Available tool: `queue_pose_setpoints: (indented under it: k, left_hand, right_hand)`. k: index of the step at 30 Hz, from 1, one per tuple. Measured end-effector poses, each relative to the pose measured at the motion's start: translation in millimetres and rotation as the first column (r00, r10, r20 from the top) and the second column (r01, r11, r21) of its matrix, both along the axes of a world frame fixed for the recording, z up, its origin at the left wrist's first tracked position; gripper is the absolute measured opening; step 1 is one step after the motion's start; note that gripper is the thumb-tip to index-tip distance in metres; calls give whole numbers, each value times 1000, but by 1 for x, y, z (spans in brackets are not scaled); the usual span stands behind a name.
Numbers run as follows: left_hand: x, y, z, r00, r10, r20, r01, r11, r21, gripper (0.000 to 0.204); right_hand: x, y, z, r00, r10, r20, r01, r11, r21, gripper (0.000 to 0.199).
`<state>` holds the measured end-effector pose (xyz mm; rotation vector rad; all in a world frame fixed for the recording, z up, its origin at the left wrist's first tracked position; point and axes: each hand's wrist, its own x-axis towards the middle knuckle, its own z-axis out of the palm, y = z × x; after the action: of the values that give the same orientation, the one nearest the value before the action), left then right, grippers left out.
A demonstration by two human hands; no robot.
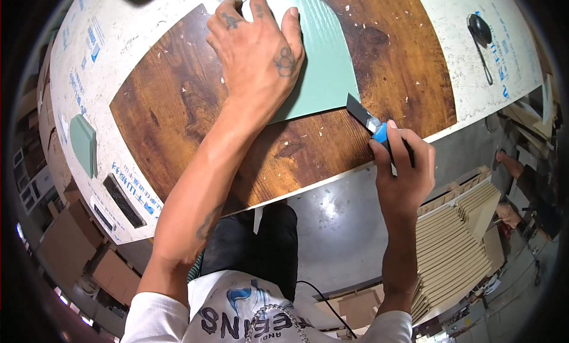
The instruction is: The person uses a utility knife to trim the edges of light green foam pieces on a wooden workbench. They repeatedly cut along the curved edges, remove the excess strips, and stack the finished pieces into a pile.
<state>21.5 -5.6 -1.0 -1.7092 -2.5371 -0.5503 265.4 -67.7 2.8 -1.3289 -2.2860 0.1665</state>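
Note:
A pale green panel [323,58] with a rounded far edge and straight near edge lies on a dark wood-grain board [284,159]. Across its left part rests my left hand [261,53], palm down with fingers spread, pressing on the panel. My right hand [406,159] is closed round the blue and black handle of a scraper [370,122] with a wide dark blade. The blade's tip is at the panel's near right corner; whether it touches cannot be made out. Small pale chips are scattered over the board.
Green offcuts [84,144] and a black rectangular bar [123,199] lie on the white table [142,44] at left. A black round object with a strap [480,32] is at right. Beyond the table's near edge, slatted panels [453,248] stand stacked; another person's arm [511,164] shows far right.

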Motion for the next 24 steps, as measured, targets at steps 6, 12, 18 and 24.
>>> queue_pose_setpoints:
  k: [6, 12, 18, 24]
  left_hand:
    - [-6, -1, -10, 999, -15, 50, 10, 996, 85, 41]
    - [-31, -6, -31, 957, -244, -156, 267, 953, 146, 22]
    - [-23, -7, -25, 981, -178, -72, 190, 959, 213, 12]
    - [-20, -4, -16, 975, -207, 83, 183, 956, 230, 14]
  right_hand:
    - [5, 17, 9, 995, 88, 52, -85, 995, -52, 43]
    - [-2, 31, 11, 987, 117, 112, -108, 991, -82, 45]
    - [-40, 76, 5, 983, 186, -1, -185, 979, -90, 43]
    - [-86, 142, -1, 977, 211, -23, -209, 976, 67, 29]
